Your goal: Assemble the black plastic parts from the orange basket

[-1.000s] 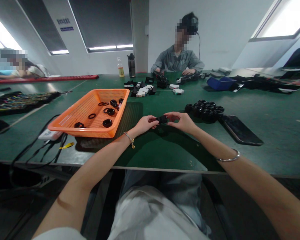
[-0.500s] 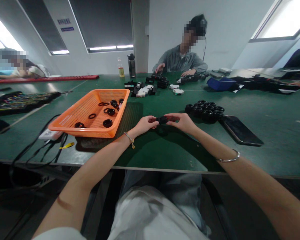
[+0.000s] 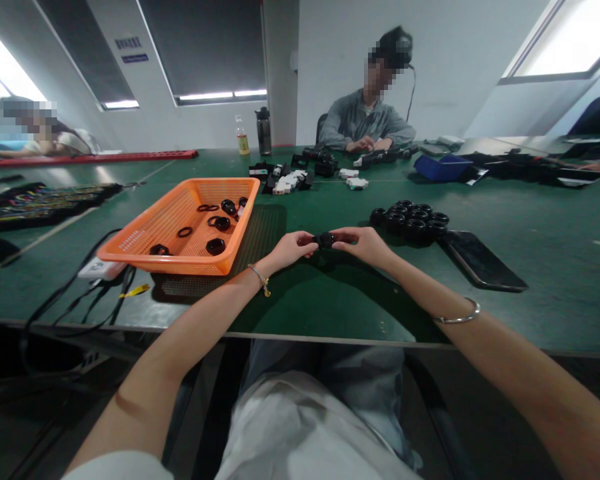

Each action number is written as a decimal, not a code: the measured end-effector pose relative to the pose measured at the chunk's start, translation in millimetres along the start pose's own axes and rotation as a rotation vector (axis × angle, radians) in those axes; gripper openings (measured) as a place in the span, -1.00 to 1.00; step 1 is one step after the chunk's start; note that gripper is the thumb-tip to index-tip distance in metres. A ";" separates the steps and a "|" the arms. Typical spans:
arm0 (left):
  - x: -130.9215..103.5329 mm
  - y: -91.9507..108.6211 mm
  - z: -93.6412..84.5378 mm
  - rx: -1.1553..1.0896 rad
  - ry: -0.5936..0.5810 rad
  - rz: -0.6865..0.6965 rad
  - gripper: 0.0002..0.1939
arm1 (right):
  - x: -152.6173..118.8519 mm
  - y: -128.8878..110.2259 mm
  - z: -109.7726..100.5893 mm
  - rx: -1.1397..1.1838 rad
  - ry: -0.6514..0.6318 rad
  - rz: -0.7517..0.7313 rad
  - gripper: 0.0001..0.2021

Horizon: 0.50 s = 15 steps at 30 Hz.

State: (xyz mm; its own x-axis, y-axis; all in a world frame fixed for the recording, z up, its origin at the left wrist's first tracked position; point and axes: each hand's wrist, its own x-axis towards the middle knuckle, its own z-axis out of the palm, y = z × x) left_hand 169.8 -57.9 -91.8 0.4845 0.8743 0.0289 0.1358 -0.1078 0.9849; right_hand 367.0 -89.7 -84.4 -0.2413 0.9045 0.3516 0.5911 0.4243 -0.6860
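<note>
A small black part [image 3: 325, 241] is held just above the green table between my two hands. My left hand [image 3: 294, 249] pinches its left end, and my right hand [image 3: 363, 244] has thumb and fingers closed on its right end. Left of my hands stands an orange basket [image 3: 230, 257] with several black rings and nut-like pieces inside. To the right, beyond my right hand, several black round parts [image 3: 415, 227] sit bunched together on the table.
A dark phone [image 3: 481, 261] lies right of the black parts. White and black pieces [image 3: 291, 181], a bottle [image 3: 263, 132] and a blue tray [image 3: 441, 168] are farther back. A person [image 3: 367, 117] sits opposite; another is far left. Cables [image 3: 70, 287] hang at the left edge.
The person opposite has drawn both hands together near the black items. My hands have barely moved, and the black part between them looks slightly turned.
</note>
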 end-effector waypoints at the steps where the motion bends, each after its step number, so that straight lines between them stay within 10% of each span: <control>1: -0.2 0.7 0.2 0.001 0.002 -0.004 -0.88 | 0.0 0.0 -0.1 -0.010 0.004 -0.010 -0.71; 15: -1.7 4.6 1.4 -0.026 -0.002 -0.036 -0.95 | -1.3 -1.7 1.6 0.050 0.037 -0.050 -0.68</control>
State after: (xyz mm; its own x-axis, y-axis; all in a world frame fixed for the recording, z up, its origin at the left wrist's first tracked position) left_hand 170.8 -60.5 -87.5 0.4815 0.8764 -0.0069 0.1303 -0.0638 0.9894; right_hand 365.1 -91.6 -84.7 -0.2402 0.8804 0.4090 0.5398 0.4713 -0.6975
